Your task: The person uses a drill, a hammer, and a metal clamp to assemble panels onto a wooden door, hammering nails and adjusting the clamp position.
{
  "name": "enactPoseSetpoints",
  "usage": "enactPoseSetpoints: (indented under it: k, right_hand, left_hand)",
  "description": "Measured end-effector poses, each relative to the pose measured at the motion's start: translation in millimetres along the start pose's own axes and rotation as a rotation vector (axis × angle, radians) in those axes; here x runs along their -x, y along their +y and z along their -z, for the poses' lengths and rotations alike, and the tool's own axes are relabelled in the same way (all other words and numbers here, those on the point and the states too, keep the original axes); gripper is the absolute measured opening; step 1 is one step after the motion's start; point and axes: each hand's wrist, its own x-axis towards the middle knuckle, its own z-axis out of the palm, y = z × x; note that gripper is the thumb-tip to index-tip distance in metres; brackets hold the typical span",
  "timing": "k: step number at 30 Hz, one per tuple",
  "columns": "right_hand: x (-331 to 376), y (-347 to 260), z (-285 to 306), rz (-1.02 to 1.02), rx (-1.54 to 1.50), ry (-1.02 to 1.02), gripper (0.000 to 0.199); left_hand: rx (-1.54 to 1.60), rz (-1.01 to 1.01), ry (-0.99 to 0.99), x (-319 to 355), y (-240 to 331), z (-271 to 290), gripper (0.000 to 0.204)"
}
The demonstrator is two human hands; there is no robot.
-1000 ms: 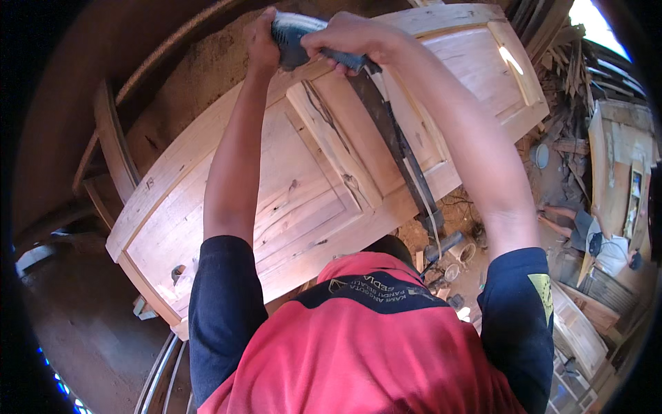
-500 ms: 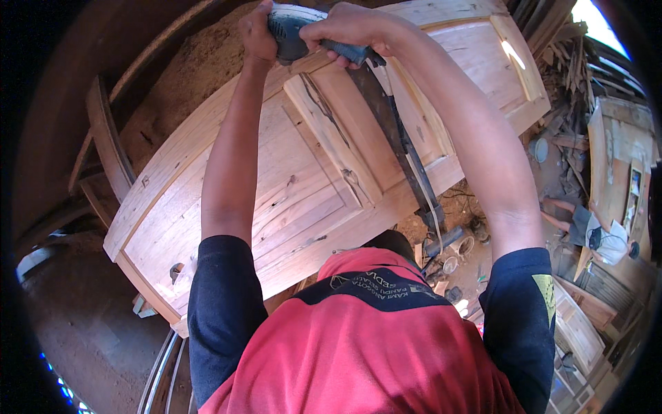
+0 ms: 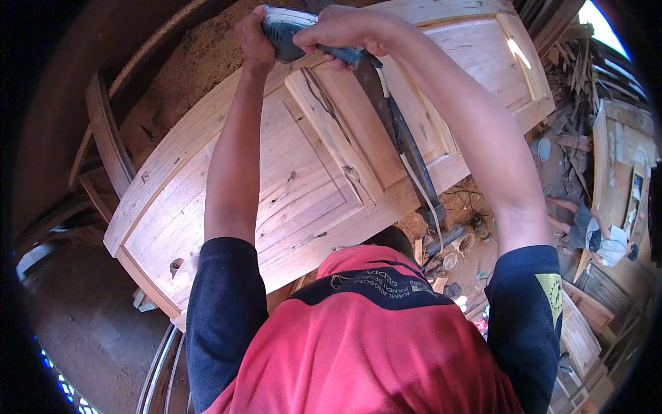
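Note:
A pale wooden panelled door (image 3: 303, 186) lies flat in front of me, stretching from lower left to upper right. On its far edge rests a blue-grey power sander (image 3: 293, 31). My left hand (image 3: 253, 34) grips the tool's front end. My right hand (image 3: 339, 31) is wrapped around its rear handle. A dark hose and a pale cable (image 3: 407, 148) run from the tool back across the door toward me. Both arms are stretched out over the door.
Sawdust covers the ground (image 3: 200, 62) beyond the door. Curved wooden pieces (image 3: 107, 138) lie at the left. Stacked timber and wooden frames (image 3: 607, 138) stand at the right, where another person (image 3: 589, 231) crouches. Small tools and tins (image 3: 458, 248) lie on the floor below the door's edge.
The sander and both hands have slid a little to the left and farther along the door's far edge. The door has not moved.

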Motion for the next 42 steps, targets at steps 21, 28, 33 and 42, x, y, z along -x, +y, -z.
enactPoseSetpoints:
  k: [21, 28, 33, 42]
  right_hand:
    - [-15, 18, -5, 0.082, 0.118, 0.025, 0.024]
    - [-33, 52, -5, 0.029, 0.060, 0.030, 0.025]
    - [-40, 55, -3, 0.011, 0.021, 0.023, 0.026]
    - [52, -16, 41, 0.142, -0.032, 0.093, 0.026]
  left_hand:
    - [-0.176, -0.182, 0.026, -4, -42, 26, 0.035]
    - [-0.219, -0.053, 0.022, 19, -58, 12, 0.036]
    - [-0.222, -0.051, 0.031, 25, -39, -4, 0.039]
    - [-0.437, -0.360, -0.023, -17, 52, -69, 0.032]
